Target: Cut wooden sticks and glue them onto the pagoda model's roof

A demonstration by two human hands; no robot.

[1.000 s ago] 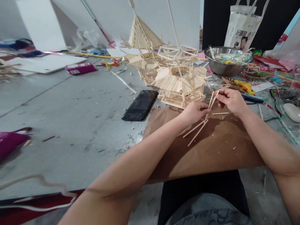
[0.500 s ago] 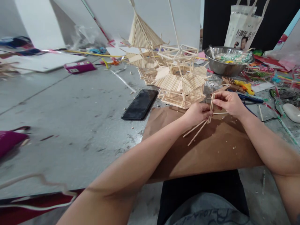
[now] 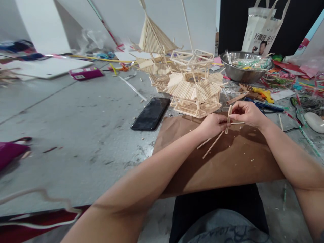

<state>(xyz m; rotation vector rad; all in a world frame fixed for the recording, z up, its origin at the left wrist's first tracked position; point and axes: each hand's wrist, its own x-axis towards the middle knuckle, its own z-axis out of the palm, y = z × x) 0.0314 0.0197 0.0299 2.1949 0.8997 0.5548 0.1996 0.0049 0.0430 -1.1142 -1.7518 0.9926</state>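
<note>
Closer to the left hand and slightly lower comes the right hand, and the two thin sticks, which made a narrow V one second ago, are now almost side by side and nearly upright. They are between the two hands, above the brown sheet. The left fingers pinch the pair low, and the right fingers pinch it a little higher, leaving the top ends free.

Such sticks look very light, stiff and dry, probably of wood, so they should not slip much; but being thin, they may snap if bent. It seems best to hold them by the fingertips, with light pressure, one grip below and one above.

Below the left fingers, two slanting sticks reach toward the person; whether the hand touches them, one cannot tell. Beneath the right fingers lies another stick. Beyond the left fingers stands the stick model.
</note>
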